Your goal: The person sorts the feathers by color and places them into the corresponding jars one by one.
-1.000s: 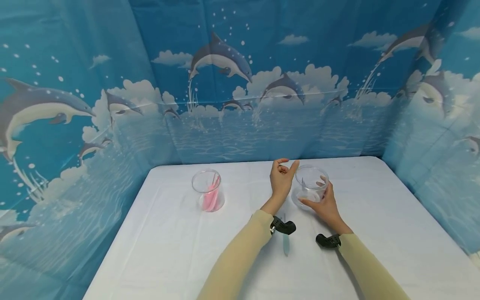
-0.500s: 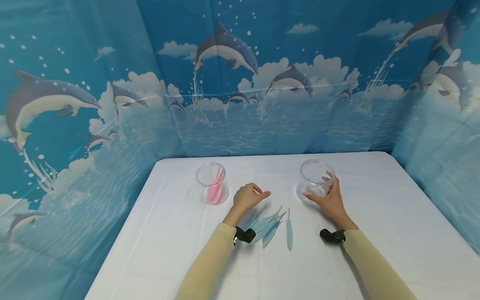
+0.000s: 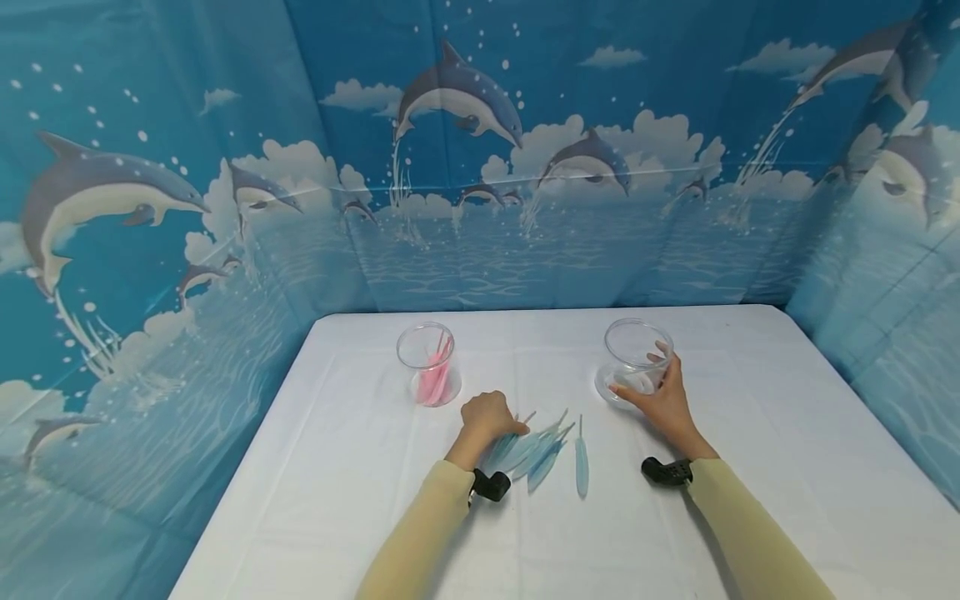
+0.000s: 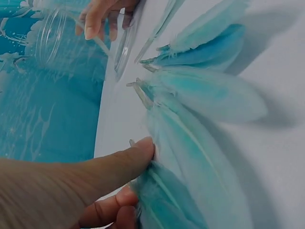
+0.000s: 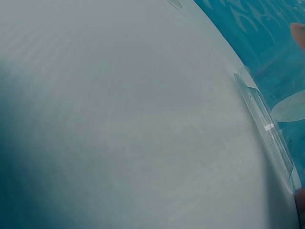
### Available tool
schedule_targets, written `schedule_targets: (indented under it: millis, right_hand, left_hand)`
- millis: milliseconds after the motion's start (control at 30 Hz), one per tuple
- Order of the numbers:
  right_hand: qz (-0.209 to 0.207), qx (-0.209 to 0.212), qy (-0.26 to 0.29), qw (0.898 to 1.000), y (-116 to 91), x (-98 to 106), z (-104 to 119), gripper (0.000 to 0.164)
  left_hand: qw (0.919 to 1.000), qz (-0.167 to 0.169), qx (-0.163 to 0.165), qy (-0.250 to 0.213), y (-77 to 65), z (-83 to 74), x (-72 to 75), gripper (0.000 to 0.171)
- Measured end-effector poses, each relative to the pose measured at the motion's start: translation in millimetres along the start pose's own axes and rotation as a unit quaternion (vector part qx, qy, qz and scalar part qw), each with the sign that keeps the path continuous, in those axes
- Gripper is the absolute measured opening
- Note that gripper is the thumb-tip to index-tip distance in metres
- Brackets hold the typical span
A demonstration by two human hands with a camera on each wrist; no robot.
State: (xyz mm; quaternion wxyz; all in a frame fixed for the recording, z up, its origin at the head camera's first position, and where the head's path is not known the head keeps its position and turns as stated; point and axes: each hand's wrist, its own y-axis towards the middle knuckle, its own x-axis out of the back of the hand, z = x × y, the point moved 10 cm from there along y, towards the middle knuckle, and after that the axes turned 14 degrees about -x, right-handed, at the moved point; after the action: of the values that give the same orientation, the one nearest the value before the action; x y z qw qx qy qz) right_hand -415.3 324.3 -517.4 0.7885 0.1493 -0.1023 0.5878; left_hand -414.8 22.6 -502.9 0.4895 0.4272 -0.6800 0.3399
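Several light-blue feathers point(image 3: 540, 454) lie in a loose fan on the white table, quills pointing away. At the fan's left end my left hand point(image 3: 489, 419) pinches one feather point(image 4: 164, 195) near its quill, thumb point(image 4: 143, 149) above and fingertips beneath. One feather point(image 3: 582, 468) lies apart at the fan's right. My right hand point(image 3: 666, 400) grips a clear jar point(image 3: 628, 360) from its right side, fingers behind and thumb in front. The jar stands upright. In the right wrist view a pale feather point(image 5: 290, 107) shows by the jar's base point(image 5: 267, 128).
A second clear jar point(image 3: 426, 357) holding pink feathers point(image 3: 434, 379) stands at the back left of the white table point(image 3: 300, 500). A blue dolphin-print curtain point(image 3: 480, 250) hangs behind the table and along its sides.
My left hand has come from beside the right jar, down and left to the fan of blue feathers, and has taken hold of one. My right hand stays on the jar.
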Motion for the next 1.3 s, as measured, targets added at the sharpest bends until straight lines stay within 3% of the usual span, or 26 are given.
schedule_targets:
  millis: [267, 467, 633, 767, 833, 933, 1067, 1200, 1267, 1300]
  right_hand:
    - [-0.001, 0.0, -0.004, 1.0, 0, 0, 0, 0.11]
    - [-0.002, -0.007, -0.012, 1.0, 0, 4, 1, 0.11]
    - [-0.004, -0.018, -0.019, 1.0, 0, 5, -1, 0.11]
    - [0.0, -0.017, -0.011, 1.0, 0, 3, -2, 0.11]
    - [0.001, -0.011, -0.006, 1.0, 0, 1, -1, 0.11]
    - [0.0, 0.0, -0.001, 1.0, 0, 1, 3, 0.11]
    - [-0.002, -0.001, -0.002, 1.0, -5, 1, 9, 0.109]
    - [0.002, -0.014, -0.011, 1.0, -6, -1, 2, 0.109]
    - [0.001, -0.015, -0.012, 1.0, -5, 0, 1, 0.109]
    - [0.001, -0.014, -0.013, 1.0, -5, 2, 1, 0.109]
  left_hand:
    - [0.9973, -0.025, -0.018, -0.067, -1.1, 4.6, -2.4, 0.033]
    - [0.9929, -0.043, -0.035, -0.106, -2.4, 1.2, 13.3, 0.029]
    - [0.9829, -0.061, -0.079, -0.155, 5.8, -19.3, 38.3, 0.029]
    - [0.9649, -0.096, -0.134, -0.205, 18.9, -49.8, 61.1, 0.029]
    - [0.9505, -0.126, -0.161, -0.234, 26.4, -68.4, 75.1, 0.029]
    - [0.9188, -0.197, -0.198, -0.279, 39.9, -98.0, 98.5, 0.028]
    - [0.8616, -0.304, -0.236, -0.331, 52.6, -130.4, 124.3, 0.027]
    - [0.804, -0.388, -0.259, -0.368, 58.1, -149.2, 138.1, 0.027]
    - [0.787, -0.414, -0.261, -0.376, 61.6, -154.9, 138.7, 0.027]
    - [0.7823, -0.422, -0.259, -0.378, 63.7, -157.2, 137.9, 0.027]
